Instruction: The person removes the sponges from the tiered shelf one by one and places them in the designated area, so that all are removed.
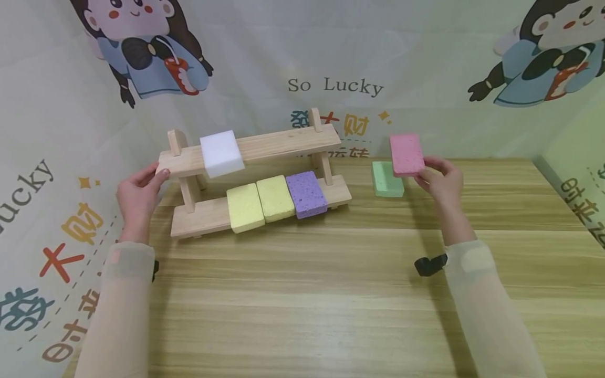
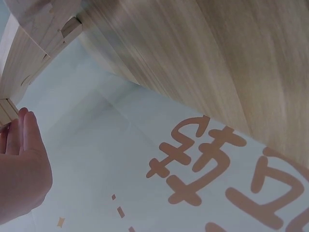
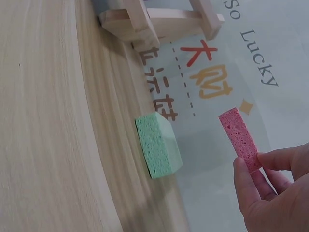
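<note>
My right hand (image 1: 443, 181) pinches a pink sponge (image 1: 406, 154) by its lower right corner. In the right wrist view the pink sponge (image 3: 238, 139) is held up off the table, apart from the green sponge (image 3: 158, 146). That green sponge (image 1: 387, 179) lies on the table, partly behind the pink one in the head view. With thumb and fingers, my left hand (image 1: 139, 197) grips the left end of the upper board of a two-tier wooden rack (image 1: 283, 144). A white sponge (image 1: 222, 153) lies on the upper board. Two yellow sponges (image 1: 245, 207) and a purple sponge (image 1: 306, 193) sit side by side on the lower board.
The rack stands slanted at the back left of the wood-grain table (image 1: 302, 294). A printed cloth (image 1: 264, 47) with cartoon figures and lettering hangs behind the table and along both sides. Short wooden pegs (image 1: 315, 119) rise from the upper board near its ends.
</note>
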`<action>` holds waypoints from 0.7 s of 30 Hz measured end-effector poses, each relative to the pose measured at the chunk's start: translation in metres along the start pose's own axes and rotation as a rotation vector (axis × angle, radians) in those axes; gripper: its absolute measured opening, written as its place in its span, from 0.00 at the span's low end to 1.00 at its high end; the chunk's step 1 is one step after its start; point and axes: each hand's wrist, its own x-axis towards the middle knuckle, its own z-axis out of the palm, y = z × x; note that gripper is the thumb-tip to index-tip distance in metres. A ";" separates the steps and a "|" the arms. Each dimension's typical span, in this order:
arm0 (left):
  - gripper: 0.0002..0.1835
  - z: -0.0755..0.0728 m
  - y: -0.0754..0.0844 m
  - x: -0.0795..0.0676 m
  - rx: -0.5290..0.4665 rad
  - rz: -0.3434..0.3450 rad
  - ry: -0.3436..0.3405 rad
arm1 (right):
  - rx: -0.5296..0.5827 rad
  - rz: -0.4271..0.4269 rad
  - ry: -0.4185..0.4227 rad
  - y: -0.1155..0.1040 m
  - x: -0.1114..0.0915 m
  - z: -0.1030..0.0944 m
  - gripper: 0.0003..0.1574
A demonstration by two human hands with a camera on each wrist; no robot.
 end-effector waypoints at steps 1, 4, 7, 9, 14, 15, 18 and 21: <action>0.30 0.000 0.000 0.000 0.006 0.001 0.000 | 0.000 0.002 0.004 0.000 0.000 -0.002 0.14; 0.31 -0.001 0.000 0.000 0.019 -0.008 -0.001 | 0.004 0.009 0.016 0.001 0.001 -0.006 0.13; 0.31 -0.001 0.000 0.000 0.037 -0.005 -0.003 | 0.011 0.015 0.024 0.003 0.002 -0.012 0.13; 0.31 -0.001 -0.001 -0.001 0.032 -0.002 -0.001 | 0.016 0.021 0.028 0.003 0.003 -0.015 0.13; 0.31 -0.001 0.000 -0.002 0.037 -0.004 0.001 | 0.032 0.044 0.041 0.006 0.004 -0.024 0.14; 0.31 -0.001 0.000 -0.001 0.032 -0.008 0.000 | 0.034 0.048 0.043 0.007 0.005 -0.025 0.14; 0.32 -0.001 0.000 -0.001 0.034 -0.013 -0.009 | 0.034 0.062 0.055 0.010 0.006 -0.030 0.13; 0.32 -0.001 0.000 0.000 0.029 -0.015 -0.012 | 0.029 0.077 0.069 0.012 0.007 -0.034 0.13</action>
